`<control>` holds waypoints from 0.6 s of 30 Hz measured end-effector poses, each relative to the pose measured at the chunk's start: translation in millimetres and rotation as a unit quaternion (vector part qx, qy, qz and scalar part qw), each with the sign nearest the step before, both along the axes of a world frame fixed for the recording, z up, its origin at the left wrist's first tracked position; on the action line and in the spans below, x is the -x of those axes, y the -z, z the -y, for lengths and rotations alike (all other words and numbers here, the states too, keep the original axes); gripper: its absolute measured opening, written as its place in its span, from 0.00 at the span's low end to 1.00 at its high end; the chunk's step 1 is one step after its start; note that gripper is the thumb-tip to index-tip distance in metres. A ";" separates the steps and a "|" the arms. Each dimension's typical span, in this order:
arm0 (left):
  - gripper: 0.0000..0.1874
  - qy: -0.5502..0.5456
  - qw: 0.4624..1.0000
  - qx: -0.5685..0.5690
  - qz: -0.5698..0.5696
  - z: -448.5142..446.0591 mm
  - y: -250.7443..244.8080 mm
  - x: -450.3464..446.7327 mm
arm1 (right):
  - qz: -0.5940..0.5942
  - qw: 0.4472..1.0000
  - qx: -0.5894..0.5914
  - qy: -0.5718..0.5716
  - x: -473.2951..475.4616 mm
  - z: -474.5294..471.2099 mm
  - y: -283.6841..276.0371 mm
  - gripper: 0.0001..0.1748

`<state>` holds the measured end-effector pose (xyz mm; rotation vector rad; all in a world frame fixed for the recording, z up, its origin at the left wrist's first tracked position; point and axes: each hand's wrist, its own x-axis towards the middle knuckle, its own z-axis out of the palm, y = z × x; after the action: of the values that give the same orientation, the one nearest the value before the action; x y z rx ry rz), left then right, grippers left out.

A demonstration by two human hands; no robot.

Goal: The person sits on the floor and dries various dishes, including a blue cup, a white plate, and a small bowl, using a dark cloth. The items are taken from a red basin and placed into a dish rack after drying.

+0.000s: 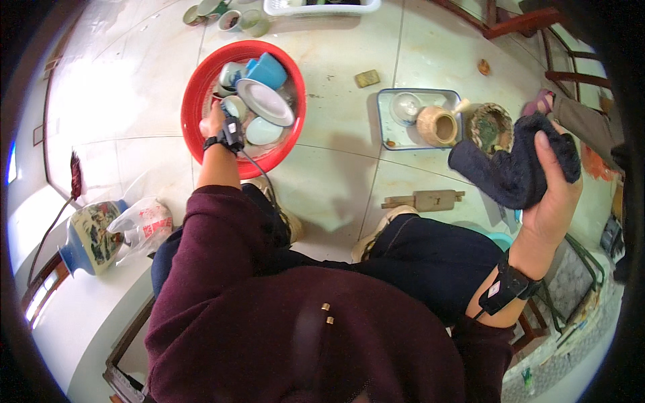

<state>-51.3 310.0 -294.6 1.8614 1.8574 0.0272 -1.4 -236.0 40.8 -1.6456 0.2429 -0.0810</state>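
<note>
My left hand (213,122) reaches into a red plastic basin (189,118) on the tiled floor, beside a small pale cup (234,107). Its fingers are partly hidden, so a grip on anything cannot be made out. Around it in the basin lie a white oval plate (262,98), a light-blue cup (271,70), a white cup with a blue pattern (231,75) and a pale rounded dish (263,132). Raised at the right, my right hand (549,201) grips a bunched dark cloth (504,176), thumb on top, one end hanging leftward.
A blue-rimmed white tray (395,138) bears a clear glass dish (404,108) and a tan pot (429,126). Close by are a rough-edged bowl (486,123), a yellowish block (367,78), a wooden piece (434,200) and another person's leg (582,116). Left: a painted vase (95,237).
</note>
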 end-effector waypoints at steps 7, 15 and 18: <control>0.36 0.070 0.997 0.020 -0.028 -2.8 -6.4 7.7 | 0.021 0.995 -0.078 0.054 -9.5 26.0 0.7 0.15; 0.38 0.050 0.999 -0.001 -0.003 -8.2 -11.9 -0.3 | 0.034 0.990 -0.124 0.062 -15.0 50.5 -3.2 0.15; 0.38 0.070 0.997 -0.008 -0.028 2.2 -15.4 -3.6 | 0.038 0.985 -0.130 0.105 -16.5 58.1 -4.7 0.16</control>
<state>-47.7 307.7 -279.2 2.0180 1.7635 -0.0594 15.1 -294.1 45.5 -1.3508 0.3530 -0.2605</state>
